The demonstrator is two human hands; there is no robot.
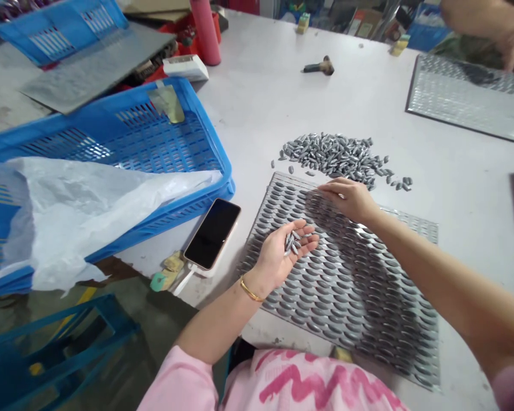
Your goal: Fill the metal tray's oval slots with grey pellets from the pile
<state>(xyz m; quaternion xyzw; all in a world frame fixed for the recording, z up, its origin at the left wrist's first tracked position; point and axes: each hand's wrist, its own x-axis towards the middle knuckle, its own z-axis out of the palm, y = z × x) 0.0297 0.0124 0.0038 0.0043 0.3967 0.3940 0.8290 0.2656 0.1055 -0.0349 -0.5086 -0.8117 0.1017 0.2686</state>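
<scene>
My left hand (274,251) is palm up, fingers partly curled, with several small grey spindle-shaped pieces (292,243) lying in it. It hovers over the left part of a grey tray (325,297) covered in rows of similar almond-shaped forms. My right hand (352,200) is over the tray's far edge, its fingertips pinched together close to the surface. Whatever sits between those fingertips is too small to make out. Just beyond the tray, a heap of the same grey pieces (336,153) lies on the white table (257,97), with a few strays around it.
Left of the tray lies a phone (213,234) with a white cable. A blue crate (223,165) holds white plastic sheeting (85,205). Farther back are a small dark tool (319,67) and a pink cylinder (205,31). Another person's hand (512,48) is above a second tray (466,105).
</scene>
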